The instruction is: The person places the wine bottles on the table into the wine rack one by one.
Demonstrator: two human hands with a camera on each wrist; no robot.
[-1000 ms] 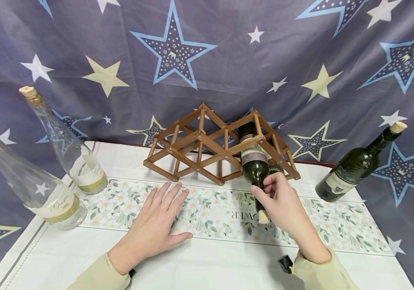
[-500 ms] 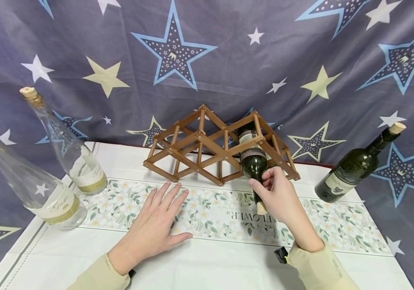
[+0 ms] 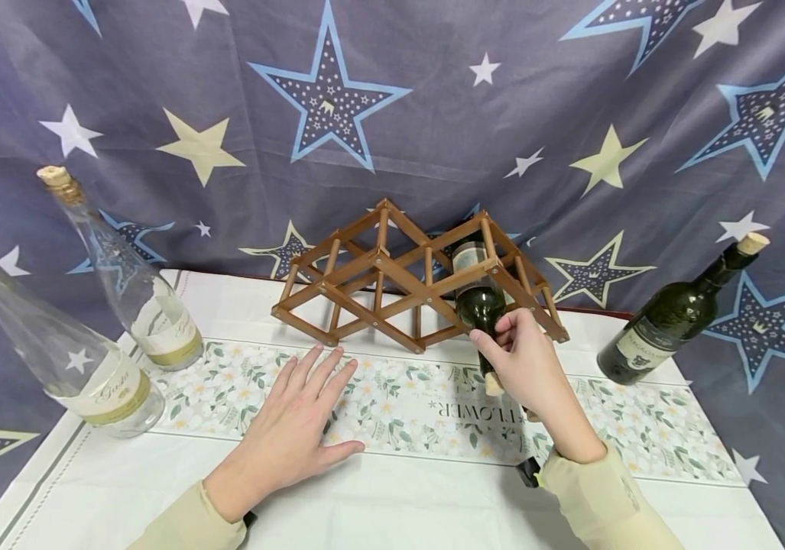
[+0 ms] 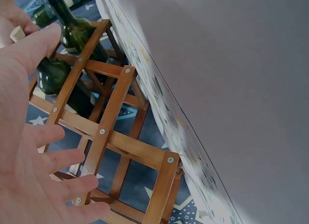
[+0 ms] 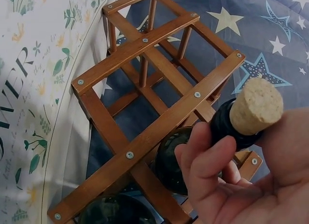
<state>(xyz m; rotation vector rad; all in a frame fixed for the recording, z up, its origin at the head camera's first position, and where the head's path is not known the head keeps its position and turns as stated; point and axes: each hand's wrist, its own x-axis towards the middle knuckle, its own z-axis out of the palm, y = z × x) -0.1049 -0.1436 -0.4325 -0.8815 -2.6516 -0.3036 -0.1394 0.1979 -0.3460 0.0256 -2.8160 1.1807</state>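
Observation:
A dark green wine bottle (image 3: 480,307) lies in an upper right cell of the wooden wine rack (image 3: 402,286), its corked neck pointing toward me. My right hand (image 3: 530,365) grips that neck, and the cork (image 5: 257,106) sticks out past the fingers in the right wrist view. A second green bottle (image 4: 78,35) rests in a lower cell of the rack; in the head view my right hand mostly hides it. My left hand (image 3: 299,416) rests on the table runner in front of the rack, fingers straight and spread, holding nothing.
Two clear corked bottles, a nearer one (image 3: 106,378) and a farther one (image 3: 161,321), stand at the left. One dark green wine bottle (image 3: 667,328) stands at the right. Behind the table (image 3: 364,504) hangs a star-patterned cloth (image 3: 420,137).
My right hand has pushed the green bottle farther back into the rack, so less of its body and neck stands out in front. My left hand has stayed where it was.

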